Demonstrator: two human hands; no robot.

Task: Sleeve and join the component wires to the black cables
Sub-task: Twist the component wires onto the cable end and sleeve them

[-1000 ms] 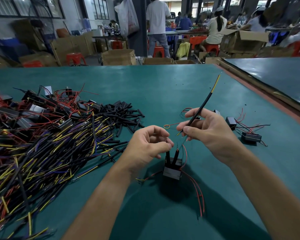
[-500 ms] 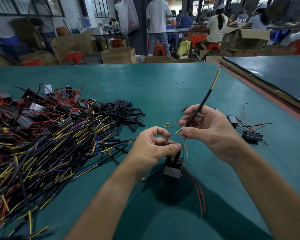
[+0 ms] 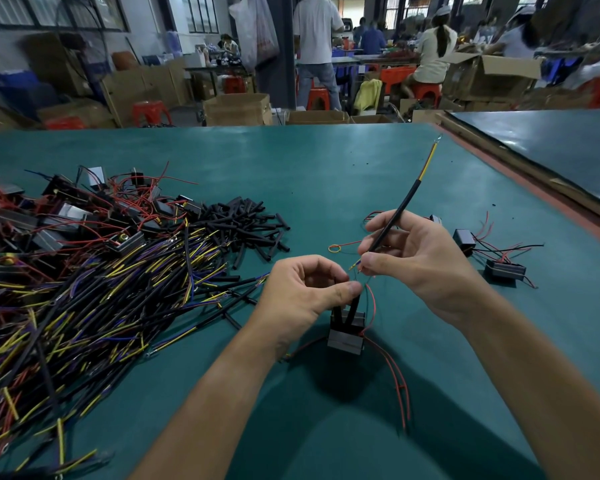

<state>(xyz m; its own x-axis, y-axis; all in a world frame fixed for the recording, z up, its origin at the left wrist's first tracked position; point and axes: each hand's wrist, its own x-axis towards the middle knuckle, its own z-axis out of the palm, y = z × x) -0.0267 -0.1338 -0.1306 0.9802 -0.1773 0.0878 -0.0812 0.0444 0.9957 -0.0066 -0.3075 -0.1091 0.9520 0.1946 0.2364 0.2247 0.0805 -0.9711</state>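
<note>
A small black box component [image 3: 346,336] hangs just above the green table [image 3: 291,174], with two black sleeves on its top wires and thin red leads trailing right. My left hand [image 3: 302,292] pinches the component's upper wires between thumb and fingers. My right hand [image 3: 416,258] grips a black cable [image 3: 404,206] that points up and away, its yellow wire end showing at the top. The cable's bared lower tip sits close to my left thumb, beside the component's wire ends.
A large heap of black cables with yellow and purple wires [image 3: 84,306] covers the table's left side, with box components [image 3: 125,242] and loose black sleeves [image 3: 250,226] behind it. Other components [image 3: 504,270] lie at the right. People work at tables beyond.
Both hands have drawn closer together and the cable's lower tip has come down towards my left thumb. The component stays under my left hand.
</note>
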